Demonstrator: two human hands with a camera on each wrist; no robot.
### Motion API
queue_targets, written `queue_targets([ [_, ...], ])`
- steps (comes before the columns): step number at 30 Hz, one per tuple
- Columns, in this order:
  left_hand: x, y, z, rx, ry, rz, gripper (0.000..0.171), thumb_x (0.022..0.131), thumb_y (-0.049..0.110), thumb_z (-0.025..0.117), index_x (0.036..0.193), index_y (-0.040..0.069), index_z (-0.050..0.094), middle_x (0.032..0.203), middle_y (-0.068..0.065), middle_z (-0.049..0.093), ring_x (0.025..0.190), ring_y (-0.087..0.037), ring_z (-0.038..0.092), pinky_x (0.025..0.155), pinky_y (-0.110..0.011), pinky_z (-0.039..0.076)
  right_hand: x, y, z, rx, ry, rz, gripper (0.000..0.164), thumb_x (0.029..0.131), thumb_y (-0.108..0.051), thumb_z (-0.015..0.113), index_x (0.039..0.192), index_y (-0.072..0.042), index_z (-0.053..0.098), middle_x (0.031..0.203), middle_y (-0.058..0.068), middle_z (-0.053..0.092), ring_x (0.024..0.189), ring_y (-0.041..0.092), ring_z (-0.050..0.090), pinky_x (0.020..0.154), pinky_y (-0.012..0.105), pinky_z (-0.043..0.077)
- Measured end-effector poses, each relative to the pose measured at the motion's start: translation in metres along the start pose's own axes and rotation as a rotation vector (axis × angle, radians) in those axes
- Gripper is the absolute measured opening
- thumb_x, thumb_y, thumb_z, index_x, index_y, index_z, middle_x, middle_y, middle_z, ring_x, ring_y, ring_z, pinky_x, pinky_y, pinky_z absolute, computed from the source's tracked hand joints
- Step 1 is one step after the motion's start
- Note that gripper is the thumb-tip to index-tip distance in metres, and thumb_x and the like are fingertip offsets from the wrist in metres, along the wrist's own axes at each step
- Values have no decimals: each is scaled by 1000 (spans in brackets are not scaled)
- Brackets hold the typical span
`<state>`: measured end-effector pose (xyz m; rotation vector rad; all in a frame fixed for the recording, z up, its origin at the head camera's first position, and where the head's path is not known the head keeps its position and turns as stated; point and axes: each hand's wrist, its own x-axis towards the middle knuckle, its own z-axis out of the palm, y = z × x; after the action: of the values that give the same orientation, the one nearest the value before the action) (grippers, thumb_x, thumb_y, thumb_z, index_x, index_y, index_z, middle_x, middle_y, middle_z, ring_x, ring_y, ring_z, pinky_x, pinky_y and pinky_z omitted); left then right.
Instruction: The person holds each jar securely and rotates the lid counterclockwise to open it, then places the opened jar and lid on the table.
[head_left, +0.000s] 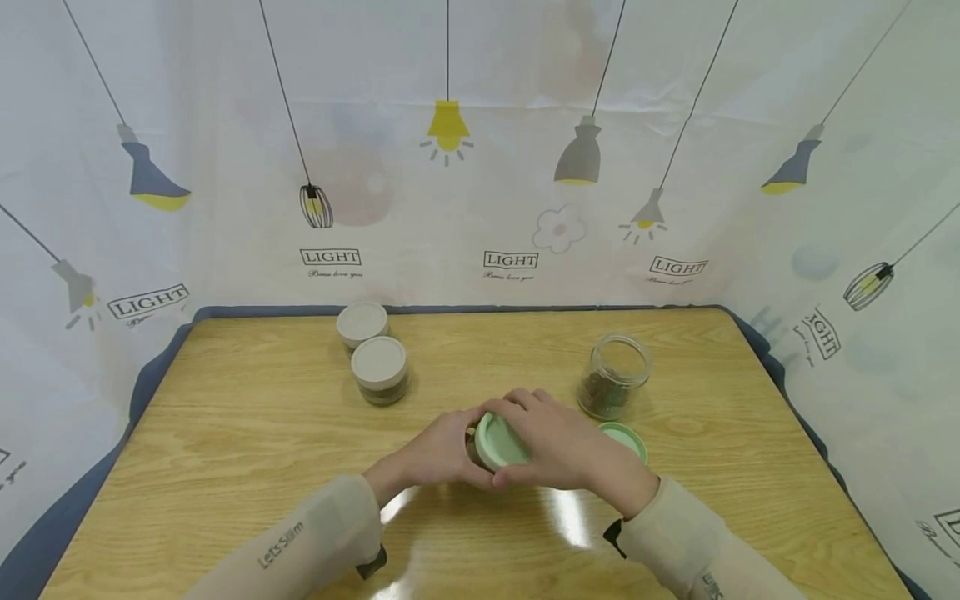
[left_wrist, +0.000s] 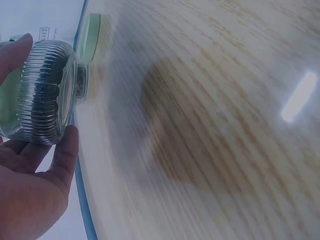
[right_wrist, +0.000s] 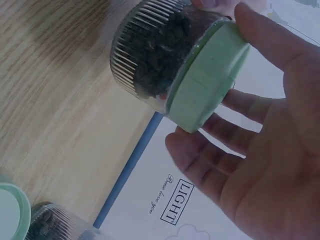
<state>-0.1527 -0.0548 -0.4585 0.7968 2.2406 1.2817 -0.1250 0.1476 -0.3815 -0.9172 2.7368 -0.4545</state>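
Between both hands is a ribbed clear jar [left_wrist: 45, 95], tilted and raised off the table, with dark dried pieces inside. Its light green lid [right_wrist: 205, 80] sits on the mouth. My left hand [head_left: 442, 450] grips the jar's glass body, thumb on one side and fingers on the other. Around the lid's rim my right hand [head_left: 558, 442] curls its thumb and fingers. Right of the hands, an uncovered glass jar [head_left: 615, 379] holds dark contents at its bottom. In front of it lies a loose green lid [head_left: 626, 437], partly hidden by the right hand.
Two jars with whitish lids stand at the back left, a nearer jar [head_left: 378, 367] and a farther jar [head_left: 362, 325] by the edge. The wooden table [head_left: 247, 450] meets a white lamp-printed curtain [head_left: 450, 208] at the back and sides.
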Motion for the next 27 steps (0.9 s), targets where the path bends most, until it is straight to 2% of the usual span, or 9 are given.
queue_targets([
  [5, 0, 0, 0, -25, 0, -9, 82, 65, 43, 85, 135, 23, 46, 115, 9, 60, 102, -9, 57, 90, -34, 48, 0, -4, -1, -92, 37, 89, 88, 81, -73, 53, 146, -15, 36, 136, 12, 48, 120, 33, 47, 91, 50, 48],
  [10, 0, 1, 1, -67, 3, -7, 78, 65, 42, 86, 132, 27, 49, 114, 9, 61, 101, -11, 57, 88, -35, 49, 0, -9, 0, -141, 44, 152, 83, 83, -73, 50, 140, -12, 43, 124, 12, 55, 111, 32, 53, 84, 48, 51],
  [16, 0, 2, 1, -61, 6, 10, 81, 66, 39, 86, 136, 27, 47, 119, 10, 59, 105, -9, 56, 92, -35, 48, 1, -10, 4, -135, 64, 149, 78, 82, -72, 53, 130, -11, 51, 113, 11, 58, 97, 28, 58, 78, 43, 52],
  [21, 0, 3, 2, -30, 5, 19, 81, 65, 38, 87, 134, 24, 47, 118, 9, 59, 105, -9, 56, 91, -34, 48, 1, -9, 4, -120, 68, 117, 76, 81, -67, 58, 131, -11, 50, 119, 11, 57, 101, 28, 56, 79, 43, 51],
  [27, 0, 2, 2, -8, 3, 10, 84, 64, 42, 86, 135, 23, 46, 118, 9, 59, 105, -9, 55, 91, -34, 48, 1, -6, 3, -80, 44, 66, 73, 78, -60, 65, 134, -17, 48, 123, 6, 54, 104, 23, 52, 77, 39, 50],
])
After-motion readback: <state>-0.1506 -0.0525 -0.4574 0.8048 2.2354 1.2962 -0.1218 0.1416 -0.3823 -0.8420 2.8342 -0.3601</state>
